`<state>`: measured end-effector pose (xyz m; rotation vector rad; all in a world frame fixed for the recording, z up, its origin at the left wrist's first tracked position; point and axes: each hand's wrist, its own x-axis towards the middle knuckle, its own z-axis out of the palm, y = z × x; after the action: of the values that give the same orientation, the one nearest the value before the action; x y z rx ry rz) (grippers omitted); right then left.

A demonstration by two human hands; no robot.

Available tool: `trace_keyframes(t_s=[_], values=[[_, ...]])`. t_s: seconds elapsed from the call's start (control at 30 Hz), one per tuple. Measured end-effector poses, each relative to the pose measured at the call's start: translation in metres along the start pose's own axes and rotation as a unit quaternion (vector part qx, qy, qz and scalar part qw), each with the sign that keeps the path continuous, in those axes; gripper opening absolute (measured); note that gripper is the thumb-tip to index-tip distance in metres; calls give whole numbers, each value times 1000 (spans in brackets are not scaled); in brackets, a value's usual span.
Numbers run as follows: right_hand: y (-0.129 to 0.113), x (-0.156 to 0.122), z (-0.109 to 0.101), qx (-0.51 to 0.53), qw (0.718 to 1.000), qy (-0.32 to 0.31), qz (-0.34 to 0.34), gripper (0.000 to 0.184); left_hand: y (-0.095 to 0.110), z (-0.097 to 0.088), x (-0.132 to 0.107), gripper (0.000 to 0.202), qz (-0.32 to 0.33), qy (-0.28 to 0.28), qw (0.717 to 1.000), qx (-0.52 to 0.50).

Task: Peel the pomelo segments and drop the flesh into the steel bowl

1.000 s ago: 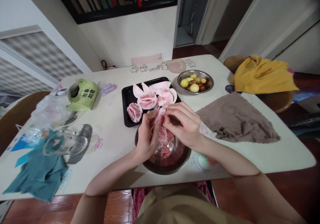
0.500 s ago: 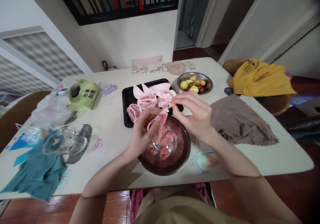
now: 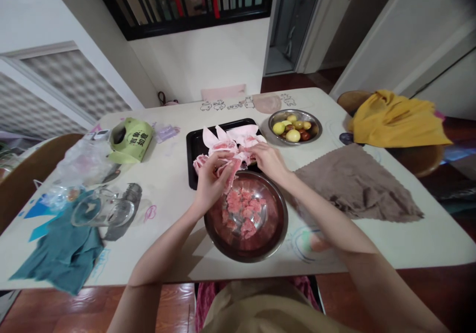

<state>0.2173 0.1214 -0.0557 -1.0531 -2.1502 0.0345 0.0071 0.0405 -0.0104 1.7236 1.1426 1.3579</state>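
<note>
My left hand (image 3: 212, 182) grips a pink pomelo segment (image 3: 231, 175) above the far left rim of a steel bowl (image 3: 277, 241). Loose pieces of pomelo flesh (image 3: 248, 228) lie in the bottom of that bowl. Over the black tray (image 3: 191, 167), my right hand (image 3: 268, 158) has its fingers bent together at the pomelo peel and membrane; whatever is between the fingertips is hidden. Pale petals of pomelo peel (image 3: 212, 138) and more pomelo segments (image 3: 201, 161) rest on the tray, partly covered by my left hand.
Behind the tray to the right stands a steel bowl of fruit (image 3: 316, 134). A brown cloth (image 3: 357, 184) lies right. On the left are a glass pitcher (image 3: 107, 209), a teal cloth (image 3: 63, 251), a green bag (image 3: 136, 142) and clear plastic (image 3: 80, 162).
My right hand has moved away from the segment, left and down onto the tray's contents. My left hand keeps the segment, now slightly farther from me. The view has shifted slightly.
</note>
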Motion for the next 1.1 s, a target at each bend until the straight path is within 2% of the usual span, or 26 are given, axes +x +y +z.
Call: trace_keyframes(t_s=[0.07,0.13,0.27,0.4,0.6,0.7,0.83,1.0,1.1], values=[[-1,-1,0,11,1000,-9,-15,40,-6,2,2,17,11,7,1000,5],[-10,-1,-7,30,999,8,-36,38,-9,3,4,16,27,21,999,22],[-38,-2,-23,68,988,101,-97,31,-7,4,2,15,53,36,995,82],[-55,-4,-29,67,986,72,-133,24,-3,1,0,10,81,41,987,129],[-59,-10,-30,100,989,59,-93,15,2,-1,-4,8,153,37,964,213],[-63,-12,-31,74,992,43,-91,14,5,-2,-6,11,171,23,956,237],[-74,-16,-31,6,995,33,-96,17,8,-3,-9,14,153,16,956,250],[-83,-19,-30,-94,980,80,-159,19,17,-4,-12,15,140,18,959,245],[-84,-20,-31,-85,975,112,-173,21,23,-5,-13,15,138,33,961,238]])
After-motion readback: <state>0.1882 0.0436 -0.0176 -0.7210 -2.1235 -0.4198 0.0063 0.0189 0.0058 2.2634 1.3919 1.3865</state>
